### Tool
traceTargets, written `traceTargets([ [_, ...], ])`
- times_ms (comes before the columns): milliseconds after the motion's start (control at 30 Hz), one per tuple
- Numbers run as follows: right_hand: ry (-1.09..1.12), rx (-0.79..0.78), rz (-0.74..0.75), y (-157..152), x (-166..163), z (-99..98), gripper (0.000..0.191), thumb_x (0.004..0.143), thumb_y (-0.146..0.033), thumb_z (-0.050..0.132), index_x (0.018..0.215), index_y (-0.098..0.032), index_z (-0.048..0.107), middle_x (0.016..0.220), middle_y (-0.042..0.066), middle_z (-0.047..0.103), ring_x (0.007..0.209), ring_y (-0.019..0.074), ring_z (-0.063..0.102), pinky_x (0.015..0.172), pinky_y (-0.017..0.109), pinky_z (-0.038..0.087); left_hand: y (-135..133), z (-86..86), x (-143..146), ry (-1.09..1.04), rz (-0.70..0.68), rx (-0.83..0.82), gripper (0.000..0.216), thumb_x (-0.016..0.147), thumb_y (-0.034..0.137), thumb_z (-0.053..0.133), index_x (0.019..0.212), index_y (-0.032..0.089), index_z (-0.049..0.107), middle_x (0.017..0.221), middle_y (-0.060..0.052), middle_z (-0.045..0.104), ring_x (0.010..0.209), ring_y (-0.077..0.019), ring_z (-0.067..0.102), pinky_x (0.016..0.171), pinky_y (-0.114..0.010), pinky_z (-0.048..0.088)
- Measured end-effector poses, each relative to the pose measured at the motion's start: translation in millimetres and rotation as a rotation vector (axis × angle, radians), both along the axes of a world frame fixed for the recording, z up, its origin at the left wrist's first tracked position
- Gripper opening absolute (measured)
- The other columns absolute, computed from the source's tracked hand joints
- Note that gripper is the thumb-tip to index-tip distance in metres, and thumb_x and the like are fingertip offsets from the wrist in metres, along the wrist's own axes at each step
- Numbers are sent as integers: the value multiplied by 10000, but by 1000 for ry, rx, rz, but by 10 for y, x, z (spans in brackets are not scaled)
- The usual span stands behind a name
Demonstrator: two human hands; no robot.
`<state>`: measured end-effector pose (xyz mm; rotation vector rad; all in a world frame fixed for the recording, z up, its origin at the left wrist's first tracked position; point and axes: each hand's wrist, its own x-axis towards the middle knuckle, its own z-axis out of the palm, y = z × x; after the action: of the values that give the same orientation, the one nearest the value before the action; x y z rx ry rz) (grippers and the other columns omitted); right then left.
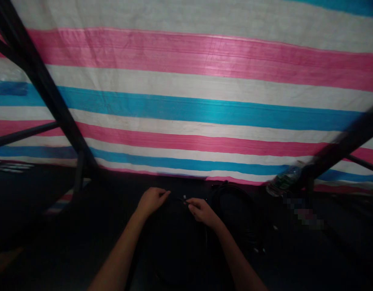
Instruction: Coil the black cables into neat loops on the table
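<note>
Both my hands are over a very dark surface at the lower middle. My right hand (202, 211) pinches the end of a thin black cable (179, 199) between thumb and fingers, with a small whitish tip sticking up beside the fingertips. Left of it, my left hand (152, 201) has its thumb and fingers drawn together, pointing toward the cable. Whether anything is between those fingers is too dark to make out. Close to my right hand on its outer side lies a coil of black cable (217, 195), with small white ends near its lower edge.
A clear plastic bottle (283, 182) with a green label lies tilted at the right, against a dark frame bar (328, 159). Another slanted bar (49, 91) stands at the left. Behind everything hangs a striped plastic sheet (186, 109) in pink, white and blue.
</note>
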<state>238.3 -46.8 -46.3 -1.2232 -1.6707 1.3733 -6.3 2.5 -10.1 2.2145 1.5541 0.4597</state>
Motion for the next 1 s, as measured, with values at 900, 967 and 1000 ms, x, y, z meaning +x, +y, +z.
traceTargets([
  [900, -76, 470, -764, 258, 568, 7, 383, 840, -488, 554, 872, -146, 721, 806, 98, 717, 768, 243, 639, 717, 347, 501, 38, 78, -84, -244, -48, -41, 361, 920, 447, 457, 943, 206, 724, 952, -51, 736, 873, -223, 656, 767, -285, 455],
  [967, -46, 435, -737, 265, 563, -26, 416, 824, -514, 574, 929, -137, 714, 715, 71, 680, 668, 211, 607, 621, 313, 482, 42, 43, -72, -215, -54, -12, 347, 933, 416, 443, 939, 208, 721, 968, -59, 735, 888, -226, 660, 779, -283, 452],
  [1000, -29, 417, -714, 266, 550, -43, 431, 818, -526, 581, 948, -136, 709, 671, 53, 655, 623, 194, 584, 577, 296, 463, 44, 21, -63, -191, -60, -4, 344, 939, 403, 437, 931, 208, 721, 960, -62, 734, 885, -226, 662, 776, -282, 449],
])
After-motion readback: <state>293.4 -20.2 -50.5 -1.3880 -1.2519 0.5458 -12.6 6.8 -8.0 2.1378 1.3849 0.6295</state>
